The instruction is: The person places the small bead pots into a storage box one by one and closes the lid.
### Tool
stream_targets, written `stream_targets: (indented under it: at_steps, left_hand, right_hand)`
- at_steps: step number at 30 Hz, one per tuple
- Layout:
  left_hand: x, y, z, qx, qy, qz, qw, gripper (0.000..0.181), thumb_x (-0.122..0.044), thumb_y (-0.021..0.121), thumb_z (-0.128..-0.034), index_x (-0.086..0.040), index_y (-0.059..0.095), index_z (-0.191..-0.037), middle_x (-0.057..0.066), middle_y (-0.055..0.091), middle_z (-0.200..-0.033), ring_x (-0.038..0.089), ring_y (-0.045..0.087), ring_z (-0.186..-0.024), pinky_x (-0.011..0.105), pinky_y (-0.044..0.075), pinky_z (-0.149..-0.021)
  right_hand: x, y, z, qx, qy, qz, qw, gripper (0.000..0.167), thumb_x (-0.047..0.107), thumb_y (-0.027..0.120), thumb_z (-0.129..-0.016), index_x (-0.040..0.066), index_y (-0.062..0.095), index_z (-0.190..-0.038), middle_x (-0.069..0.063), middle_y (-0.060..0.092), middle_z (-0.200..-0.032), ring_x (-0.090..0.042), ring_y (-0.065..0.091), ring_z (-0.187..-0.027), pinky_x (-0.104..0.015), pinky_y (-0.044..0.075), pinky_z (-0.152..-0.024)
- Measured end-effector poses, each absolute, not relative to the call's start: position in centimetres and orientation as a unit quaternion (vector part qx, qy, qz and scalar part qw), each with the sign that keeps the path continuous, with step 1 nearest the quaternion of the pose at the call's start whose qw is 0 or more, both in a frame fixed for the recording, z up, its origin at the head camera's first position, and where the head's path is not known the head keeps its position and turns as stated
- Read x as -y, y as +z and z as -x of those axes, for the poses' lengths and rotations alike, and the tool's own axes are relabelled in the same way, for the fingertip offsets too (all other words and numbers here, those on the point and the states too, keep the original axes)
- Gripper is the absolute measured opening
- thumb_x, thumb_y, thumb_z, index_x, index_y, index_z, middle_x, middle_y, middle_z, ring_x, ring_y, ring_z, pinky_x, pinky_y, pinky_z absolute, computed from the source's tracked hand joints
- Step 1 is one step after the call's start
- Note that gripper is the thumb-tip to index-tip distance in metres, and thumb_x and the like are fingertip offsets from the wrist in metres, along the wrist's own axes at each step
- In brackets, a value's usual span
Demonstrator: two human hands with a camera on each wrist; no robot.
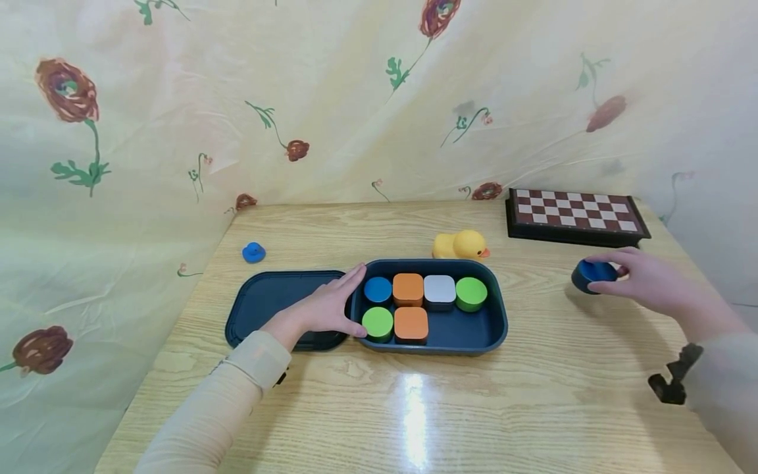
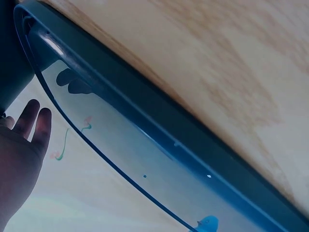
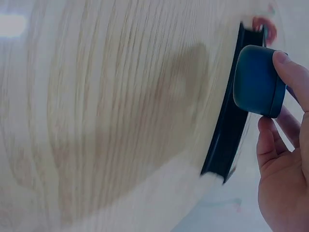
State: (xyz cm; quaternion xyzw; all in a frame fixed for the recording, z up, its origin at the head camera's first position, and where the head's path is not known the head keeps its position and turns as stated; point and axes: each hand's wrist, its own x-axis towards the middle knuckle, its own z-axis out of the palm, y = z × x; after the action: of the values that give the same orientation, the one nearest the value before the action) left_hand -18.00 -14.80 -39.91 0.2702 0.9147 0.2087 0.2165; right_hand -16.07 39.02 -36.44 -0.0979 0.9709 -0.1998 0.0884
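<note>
Head view: my right hand (image 1: 642, 280) pinches a round blue container (image 1: 594, 276) over the worktop (image 1: 331, 408), well right of the navy box (image 1: 456, 330); my left hand (image 1: 328, 306) is nearer, spread at its left end

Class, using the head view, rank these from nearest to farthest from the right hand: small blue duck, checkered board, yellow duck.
1. Checkered board: just beyond the right hand, at far right.
2. Yellow duck: left of the hand, behind the tray.
3. Small blue duck: far left, beyond the dark lid.
</note>
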Motion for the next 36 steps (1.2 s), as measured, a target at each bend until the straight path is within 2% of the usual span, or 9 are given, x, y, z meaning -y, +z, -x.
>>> stream_targets:
  at_steps: [6,12,24,32,36]
  left_hand:
    - [14.8,-39.7,17.9,-0.913,0.213,-0.267,0.222,0.116,-0.059,0.071,-0.0721,-0.027,-0.009,-0.150,-0.012,-0.011,-0.155,0.034,0.009,-0.141,0.056,0.012,-0.108]
    - [14.9,-39.9,17.9,-0.914,0.213,-0.266,0.220,0.116,-0.059,0.071,-0.0722,-0.027,-0.009,-0.150,-0.011,-0.010,-0.155,0.034,0.008,-0.141,0.056,0.012,-0.108]
    - [14.9,-40.0,17.9,-0.914,0.218,-0.265,0.218,0.115,-0.055,0.073,-0.0732,-0.029,-0.009,-0.150,-0.012,-0.011,-0.155,0.036,0.008,-0.140,0.058,0.011,-0.108]
    - [14.9,-40.2,18.0,-0.913,0.216,-0.271,0.215,0.115,-0.056,0.072,-0.0735,-0.027,-0.009,-0.150,-0.011,-0.011,-0.155,0.035,0.007,-0.141,0.057,0.011,-0.108]
    - [14.9,-40.0,18.0,-0.911,0.219,-0.276,0.215,0.116,-0.056,0.072,-0.0737,-0.025,-0.009,-0.150,-0.009,-0.011,-0.155,0.035,0.007,-0.141,0.057,0.011,-0.108]
  right_hand:
    - [-35.7,-35.4,16.2,-0.967,-0.211,0.127,0.068,0.059,0.040,0.071,-0.082,0.002,0.057,-0.125,-0.026,0.042,-0.122,-0.037,0.052,-0.093,-0.042,0.046,-0.066]
    - [-32.4,-34.0,16.1,-0.958,-0.233,0.150,0.080,0.056,0.041,0.070,-0.083,0.005,0.059,-0.125,-0.022,0.040,-0.125,-0.031,0.052,-0.089,-0.037,0.044,-0.067]
    - [-26.5,-32.7,15.5,-0.937,-0.235,0.256,0.047,0.047,0.036,0.072,-0.083,0.010,0.064,-0.120,-0.010,0.051,-0.120,-0.021,0.049,-0.092,-0.033,0.045,-0.070]
    - [-23.5,-34.2,15.1,-0.925,-0.243,0.283,0.067,0.047,0.040,0.072,-0.081,0.014,0.065,-0.119,-0.009,0.052,-0.121,-0.021,0.051,-0.093,-0.032,0.046,-0.071]
    - [-22.4,-35.2,15.0,-0.918,-0.256,0.297,0.067,0.045,0.037,0.074,-0.080,0.015,0.065,-0.118,-0.007,0.052,-0.119,-0.021,0.050,-0.093,-0.034,0.046,-0.072]
